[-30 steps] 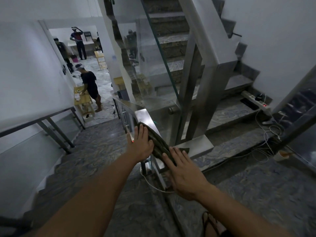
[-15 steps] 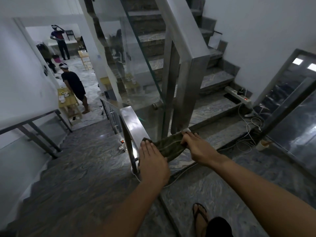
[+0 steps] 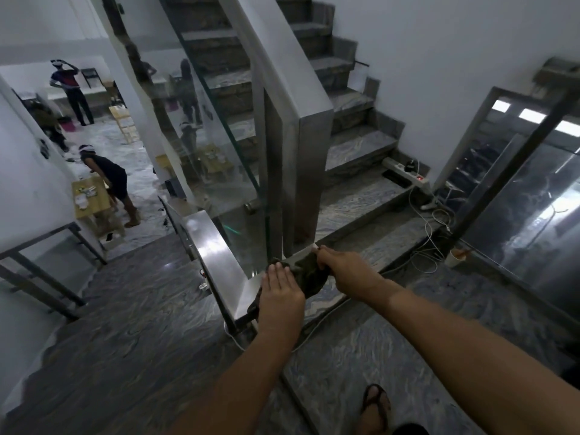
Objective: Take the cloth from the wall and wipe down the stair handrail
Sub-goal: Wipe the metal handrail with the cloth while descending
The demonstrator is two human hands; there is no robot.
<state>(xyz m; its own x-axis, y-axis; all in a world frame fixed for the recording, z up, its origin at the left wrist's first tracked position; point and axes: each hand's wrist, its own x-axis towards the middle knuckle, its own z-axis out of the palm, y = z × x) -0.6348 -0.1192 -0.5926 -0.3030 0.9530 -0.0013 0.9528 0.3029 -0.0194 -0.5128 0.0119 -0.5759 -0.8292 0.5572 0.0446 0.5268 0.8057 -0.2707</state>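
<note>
Head view looks down a stairwell landing. Just below centre, at about 6 o'clock, a dark cloth (image 3: 306, 271) lies draped over the corner of the steel handrail (image 3: 216, 249). At 7 o'clock of the cloth, the left hand (image 3: 281, 291) presses flat on it, fingers extended together. At 2 o'clock of the cloth, the right hand (image 3: 343, 271) pinches its far edge, fingers curled around the fabric. A power strip (image 3: 408, 174) with a red light sits on a step at 2 o'clock, white cables (image 3: 434, 227) trailing below it. A sandalled foot (image 3: 375, 403) shows at 5 o'clock.
</note>
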